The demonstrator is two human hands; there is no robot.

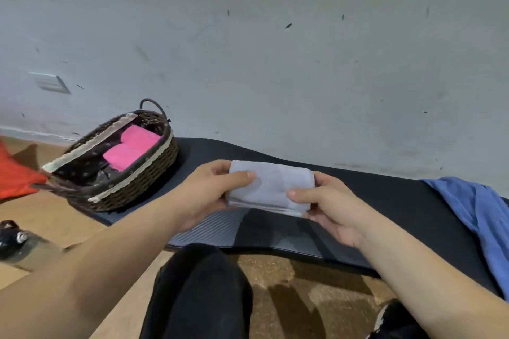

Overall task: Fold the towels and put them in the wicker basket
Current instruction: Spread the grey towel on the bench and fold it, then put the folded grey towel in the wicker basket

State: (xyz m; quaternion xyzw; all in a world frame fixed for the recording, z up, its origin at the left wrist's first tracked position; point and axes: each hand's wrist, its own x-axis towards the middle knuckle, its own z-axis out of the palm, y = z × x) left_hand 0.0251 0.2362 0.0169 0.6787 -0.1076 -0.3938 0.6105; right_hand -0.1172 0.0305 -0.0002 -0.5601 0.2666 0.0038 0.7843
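1. Holding the folded towel [271, 187] up off the mat [385, 201] is what's going on in the head view (the only view we get). The left hand [203, 192] has the left end and the right hand [333, 209] has the right end. The fingers [242, 175] are curled round the cloth with thumbs on top, so both hands are clamped on it, not loose.
2. Where stuff is: the towel is in the air above the mat, to the right of the wicker basket [143, 187] and clearly apart from it. The basket sits on the left end of the mat. Two pink towels [132, 150] already lie inside, toward the far end, and the near end shows only dark lining.
3. What could go wrong, imo: the layers along the towel's lower edge look a bit stepped. If one hand lets go for the carry over to the left, the fold could flop open.
4. The basket tilts in this view and has a trimmed rim. Catch the towel on that rim, or drop it from too high, and it probably ends up draped over the edge or unfolded.
5. Landing it on the pink ones could shove them crooked, so I'd aim for the free near end.
6. A crumpled blue cloth [482, 215] on the right of the mat looks unfolded, so there's likely more to do.
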